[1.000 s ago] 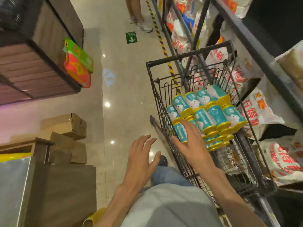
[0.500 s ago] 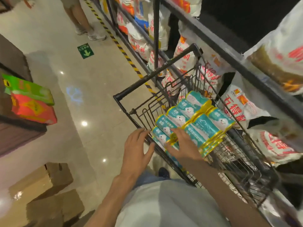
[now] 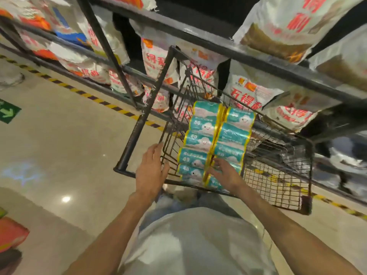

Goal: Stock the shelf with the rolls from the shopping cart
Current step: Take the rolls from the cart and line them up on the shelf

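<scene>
The cart [image 3: 278, 147], a black wire one, sits in the middle of the frame, pushed up against the shelf [image 3: 248, 56] that runs across the top. Inside it, toward its left end, the rolls [image 3: 216, 141] lie stacked in two columns side by side, teal wrappers with yellow bands at the ends where the columns meet. The rest of the cart, to the right, shows only its mesh floor.

The right hand [image 3: 224, 173] reaches in low at centre frame and lies on the nearest rolls, its fingers spread and slightly bent over the yellow seam between the columns; whether it actually grips one I cannot tell. The left hand [image 3: 152, 171] is just left of the stack, fingers straight and apart, its tips at the cart's wire side, holding nothing.

White bags [image 3: 256, 94] with red lettering fill the shelf behind and above the cart. A yellow-and-black stripe [image 3: 99, 100] runs along the floor [image 3: 69, 155] at the shelf's foot, and a green arrow sign [image 3: 8, 113] lies at the left edge.
</scene>
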